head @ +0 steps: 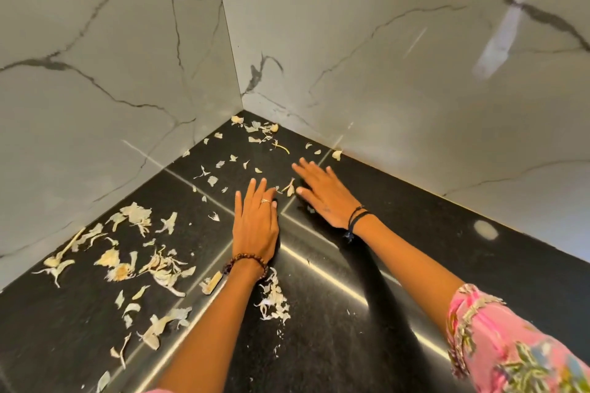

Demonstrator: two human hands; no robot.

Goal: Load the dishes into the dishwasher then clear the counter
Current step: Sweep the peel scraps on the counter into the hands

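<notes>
1. The black counter runs into a corner where two white marble walls meet, and pale seams cross its dark surface.
2. Dry garlic peels lie scattered over the counter, thickest at the left near the wall, with a smaller heap in the far corner and a small pile beside the left forearm.
3. The left hand lies flat on the counter, palm down, fingers straight and close together, pointing away toward the corner; it holds nothing. It wears a ring and a bead bracelet at the wrist.
4. The right hand also lies flat, palm down, fingers straight and slightly spread, pointing toward the upper left; it grips nothing. Dark cords circle its wrist, and a pink flowered sleeve covers the arm lower right.
5. Between the two hands' fingertips lies one peel scrap, just beside the right thumb, its long axis tilted from lower left to upper right.
6. A long stem piece at the far left lies slanted, its long axis running from lower left up toward the wall.
7. A short stalk piece lies near the left wrist, slanted the same way.
</notes>
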